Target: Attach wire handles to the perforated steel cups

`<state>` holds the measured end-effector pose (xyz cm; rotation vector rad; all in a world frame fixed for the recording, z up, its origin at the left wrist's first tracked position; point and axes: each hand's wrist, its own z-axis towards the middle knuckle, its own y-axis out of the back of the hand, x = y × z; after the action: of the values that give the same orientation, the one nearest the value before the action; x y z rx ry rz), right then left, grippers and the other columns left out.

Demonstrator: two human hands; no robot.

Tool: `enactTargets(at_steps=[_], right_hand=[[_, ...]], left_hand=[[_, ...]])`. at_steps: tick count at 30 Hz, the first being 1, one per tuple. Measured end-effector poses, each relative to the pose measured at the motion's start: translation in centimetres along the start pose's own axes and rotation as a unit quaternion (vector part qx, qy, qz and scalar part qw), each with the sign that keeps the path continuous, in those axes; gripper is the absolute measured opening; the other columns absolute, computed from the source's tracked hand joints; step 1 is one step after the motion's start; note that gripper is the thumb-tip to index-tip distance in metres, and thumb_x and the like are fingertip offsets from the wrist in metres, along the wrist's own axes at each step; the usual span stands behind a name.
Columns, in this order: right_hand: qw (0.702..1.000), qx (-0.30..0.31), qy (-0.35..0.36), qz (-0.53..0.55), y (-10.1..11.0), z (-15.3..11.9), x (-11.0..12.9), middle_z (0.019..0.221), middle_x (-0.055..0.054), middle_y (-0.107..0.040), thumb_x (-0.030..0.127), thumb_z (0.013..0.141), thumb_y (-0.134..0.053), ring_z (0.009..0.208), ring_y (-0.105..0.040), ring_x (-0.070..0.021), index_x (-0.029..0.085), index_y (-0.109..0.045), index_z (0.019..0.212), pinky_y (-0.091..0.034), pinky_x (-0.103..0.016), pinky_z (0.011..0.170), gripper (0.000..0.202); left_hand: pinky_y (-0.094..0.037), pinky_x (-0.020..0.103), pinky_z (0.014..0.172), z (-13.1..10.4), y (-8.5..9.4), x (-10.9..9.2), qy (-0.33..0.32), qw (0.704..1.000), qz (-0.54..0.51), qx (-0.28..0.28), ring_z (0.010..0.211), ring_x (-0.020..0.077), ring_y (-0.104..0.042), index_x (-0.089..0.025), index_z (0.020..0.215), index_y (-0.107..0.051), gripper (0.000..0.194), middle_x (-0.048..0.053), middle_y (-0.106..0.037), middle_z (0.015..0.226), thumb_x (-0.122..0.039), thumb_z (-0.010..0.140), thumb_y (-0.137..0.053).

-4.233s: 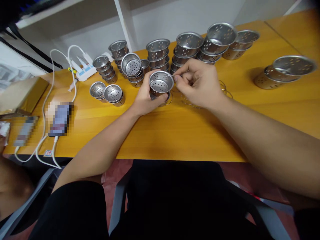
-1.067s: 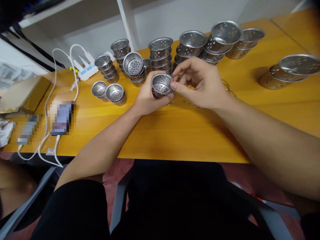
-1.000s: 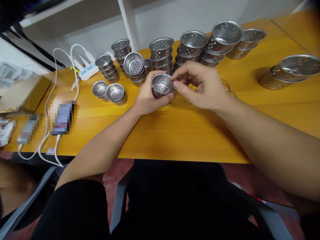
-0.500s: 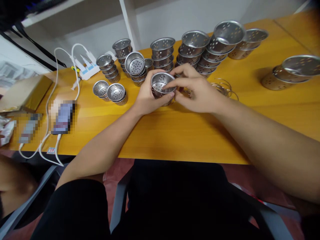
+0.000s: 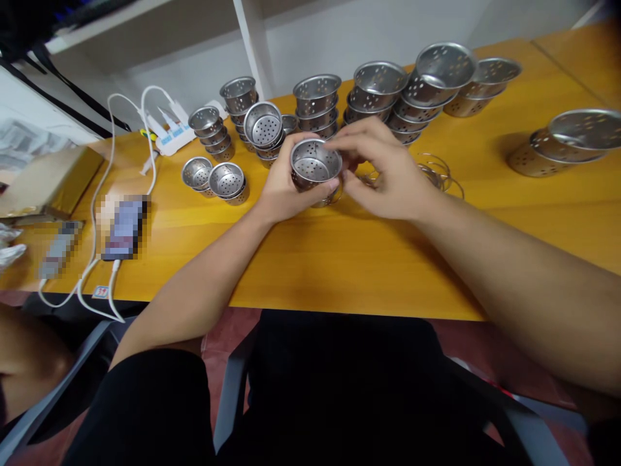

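Holding one perforated metal cup (image 5: 315,167), the left of two hands (image 5: 282,194).

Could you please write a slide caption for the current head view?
Left hand gripping a perforated metal cup, right hand at its side, stacked cups behind.

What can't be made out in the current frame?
All in the head view:
Some fingers of the left hand: hidden behind the held cup.
What the right hand may be pinching: covered by its own fingers.
Number of wire rings: partly covered by the right hand and forearm.
Upper right-side cup: rim cut off by the right edge.
Screens of the phones: pixelated.
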<state>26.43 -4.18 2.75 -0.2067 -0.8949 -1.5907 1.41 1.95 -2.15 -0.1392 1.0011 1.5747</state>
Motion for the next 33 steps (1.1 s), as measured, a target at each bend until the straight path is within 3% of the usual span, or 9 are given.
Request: enactTargets(at_steps=[5, 10, 13, 16, 18, 20, 25, 29, 33], right_hand=[[0.998, -0.046, -0.042, 0.008, 0.3, -0.2, -0.7, 0.152, -0.009, -0.073, 0.041, 0.097, -0.097, 0.104, -0.074, -0.0342, 0.047, -0.081, 0.143, -0.065, -0.057, 0.094, 0.049], [0.996, -0.078, -0.030, 0.009, 0.5, -0.1, -1.1, 0.149, -0.011, -0.073, 0.048, 0.105, -0.093, 0.112, -0.073, -0.0366, 0.044, -0.084, 0.137, -0.063, -0.057, 0.097, 0.034], [0.996, -0.075, -0.037, 0.009, 0.5, -0.1, -1.1, 0.148, -0.010, -0.073, 0.051, 0.105, -0.092, 0.103, -0.071, -0.0333, 0.044, -0.083, 0.136, -0.063, -0.057, 0.097, 0.033], [0.996, -0.077, -0.046, -0.003, 0.5, 0.0, -1.2, 0.145, -0.010, -0.075, 0.050, 0.103, -0.094, 0.106, -0.072, -0.0342, 0.044, -0.082, 0.134, -0.064, -0.058, 0.097, 0.034], [0.996, -0.079, -0.051, 0.002, 0.5, 0.1, -1.2, 0.142, -0.011, -0.076, 0.051, 0.102, -0.095, 0.113, -0.072, -0.0373, 0.044, -0.082, 0.132, -0.064, -0.059, 0.099, 0.034], [0.995, -0.083, -0.050, 0.004, 0.6, 0.2, -1.2, 0.138, -0.011, -0.077, 0.051, 0.100, -0.096, 0.118, -0.072, -0.0396, 0.043, -0.082, 0.131, -0.064, -0.061, 0.101, 0.035], [0.996, -0.078, -0.052, 0.003, 0.6, 0.3, -0.9, 0.132, -0.011, -0.078, 0.051, 0.102, -0.095, 0.117, -0.071, -0.0386, 0.043, -0.081, 0.127, -0.063, -0.060, 0.102, 0.029], [0.995, -0.063, -0.067, 0.046, 0.5, 0.4, -0.6, 0.125, -0.010, -0.078, 0.053, 0.103, -0.093, 0.118, -0.070, -0.0388, 0.043, -0.081, 0.124, -0.063, -0.061, 0.103, 0.026], [0.995, -0.071, -0.068, 0.017, 0.5, 0.3, -0.6, 0.123, -0.010, -0.081, 0.054, 0.098, -0.097, 0.115, -0.070, -0.0398, 0.043, -0.082, 0.124, -0.064, -0.063, 0.103, 0.032]], left_hand=[[-0.058, 0.066, 0.135, 0.5, 2.7, -1.2, -0.004, 1.000, 0.022, -0.006, 0.151, 0.0400, -0.070, -0.035, 0.161, -0.051, 0.102, 0.012, -0.067, 0.155, -0.097, 0.089, -0.088], [-0.047, 0.069, 0.145, 2.4, 8.7, -2.3, -0.033, 0.990, 0.114, -0.073, 0.161, 0.0447, -0.056, -0.039, 0.148, -0.062, 0.102, 0.010, -0.064, 0.157, -0.099, 0.074, -0.099], [-0.048, 0.057, 0.144, 3.2, 12.6, -0.6, -0.082, 0.975, 0.155, -0.139, 0.156, 0.0333, -0.053, -0.037, 0.157, -0.053, 0.104, 0.002, -0.065, 0.156, -0.104, 0.084, -0.086], [-0.058, 0.053, 0.120, 3.2, 15.9, 2.1, -0.152, 0.929, 0.254, -0.220, 0.133, 0.0210, -0.063, -0.034, 0.149, -0.060, 0.092, -0.004, -0.069, 0.140, -0.111, 0.101, -0.046], [-0.058, 0.055, 0.115, 2.9, 17.7, 3.9, -0.128, 0.918, 0.303, -0.220, 0.127, 0.0178, -0.063, -0.035, 0.145, -0.064, 0.100, -0.007, -0.069, 0.137, -0.117, 0.098, -0.031], [-0.058, 0.060, 0.121, 2.4, 19.1, 5.2, -0.055, 0.937, 0.302, -0.165, 0.125, 0.0191, -0.062, -0.037, 0.147, -0.064, 0.103, -0.009, -0.070, 0.140, -0.121, 0.090, -0.043], [-0.053, 0.073, 0.121, 1.4, 20.3, 7.0, 0.032, 0.957, 0.272, -0.096, 0.127, 0.0314, -0.058, -0.036, 0.143, -0.070, 0.094, 0.000, -0.068, 0.139, -0.096, 0.074, -0.095], [-0.053, 0.075, 0.119, 1.5, 19.9, 7.5, 0.131, 0.954, 0.266, -0.036, 0.123, 0.0321, -0.061, -0.032, 0.142, -0.070, 0.100, 0.003, -0.074, 0.142, -0.087, 0.064, -0.102], [-0.050, 0.076, 0.121, 1.4, 19.9, 8.5, 0.178, 0.948, 0.264, -0.004, 0.126, 0.0340, -0.064, -0.031, 0.137, -0.066, 0.100, 0.002, -0.080, 0.138, -0.093, 0.065, -0.097]])
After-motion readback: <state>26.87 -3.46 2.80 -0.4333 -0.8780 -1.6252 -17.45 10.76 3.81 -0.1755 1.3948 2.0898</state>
